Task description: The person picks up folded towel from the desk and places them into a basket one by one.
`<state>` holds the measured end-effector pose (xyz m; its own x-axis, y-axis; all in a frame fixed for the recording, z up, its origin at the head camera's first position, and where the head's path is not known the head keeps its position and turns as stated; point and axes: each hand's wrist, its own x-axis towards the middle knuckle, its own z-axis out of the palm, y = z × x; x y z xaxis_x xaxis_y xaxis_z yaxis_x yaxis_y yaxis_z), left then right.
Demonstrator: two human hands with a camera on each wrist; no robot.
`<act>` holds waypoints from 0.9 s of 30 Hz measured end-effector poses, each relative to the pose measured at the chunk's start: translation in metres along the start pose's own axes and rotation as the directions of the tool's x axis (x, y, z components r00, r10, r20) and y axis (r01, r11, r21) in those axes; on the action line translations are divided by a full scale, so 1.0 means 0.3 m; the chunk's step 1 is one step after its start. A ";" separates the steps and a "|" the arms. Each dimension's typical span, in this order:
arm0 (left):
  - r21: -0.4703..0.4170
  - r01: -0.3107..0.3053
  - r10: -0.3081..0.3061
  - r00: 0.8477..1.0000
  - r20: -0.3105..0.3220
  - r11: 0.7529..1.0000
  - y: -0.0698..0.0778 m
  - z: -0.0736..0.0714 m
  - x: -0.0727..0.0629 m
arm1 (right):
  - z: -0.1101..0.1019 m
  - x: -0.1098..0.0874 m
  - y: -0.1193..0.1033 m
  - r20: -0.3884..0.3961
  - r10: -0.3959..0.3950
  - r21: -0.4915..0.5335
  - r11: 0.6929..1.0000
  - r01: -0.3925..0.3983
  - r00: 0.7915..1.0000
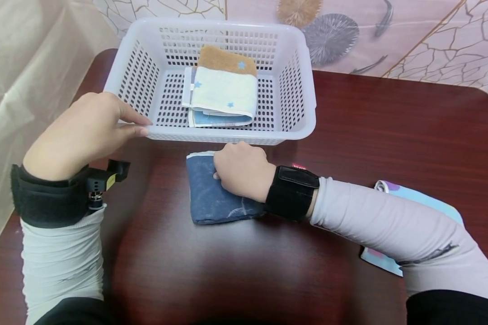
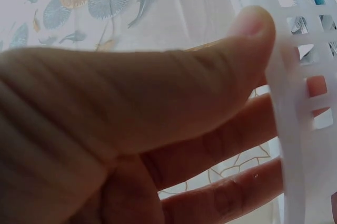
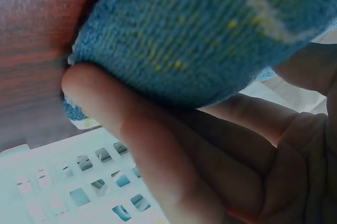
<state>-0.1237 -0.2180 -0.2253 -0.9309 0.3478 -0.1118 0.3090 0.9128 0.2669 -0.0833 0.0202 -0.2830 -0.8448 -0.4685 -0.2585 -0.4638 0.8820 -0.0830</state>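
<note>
My left hand (image 1: 87, 131) pinches the near left corner of a white plastic basket (image 1: 227, 135) between thumb and fingers. In the left wrist view the thumb lies along the perforated basket wall (image 2: 295, 145). A folded dark blue towel (image 1: 211, 194) lies in front of the basket. With curled fingers my right hand (image 1: 244, 169) grips this towel at its far right part. In the right wrist view the fingers (image 3: 142, 129) are under the towel's edge (image 3: 200, 39). Inside the basket rests a folded white and brown towel (image 1: 225, 90) with blue stars.
A light blue folded cloth (image 1: 420, 198) with purple and pink patches lies on the right, partly hidden under my right forearm. The dark red wooden table (image 1: 390, 131) meets a patterned wall covering (image 1: 410, 36) at the back. Pale fabric (image 1: 24, 67) hangs on the left.
</note>
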 end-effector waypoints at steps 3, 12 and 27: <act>0.002 -0.001 0.001 1.000 -0.001 1.000 0.005 -0.002 0.002 | -0.008 0.010 0.002 0.010 0.002 0.004 1.000 -0.002 1.000; 0.000 0.006 -0.006 1.000 0.015 1.000 0.012 -0.002 -0.001 | -0.041 0.048 -0.010 0.107 -0.036 0.011 0.999 0.035 0.994; 0.042 -0.137 0.141 0.981 -0.130 0.990 0.061 0.002 -0.126 | 0.004 -0.036 0.013 -0.033 0.065 0.009 0.998 -0.065 0.997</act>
<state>-0.0827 -0.2143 -0.2167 -0.8952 0.4427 0.0521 0.4415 0.8647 0.2395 -0.0756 0.0290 -0.2816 -0.8817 -0.4113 -0.2311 -0.4055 0.9111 -0.0744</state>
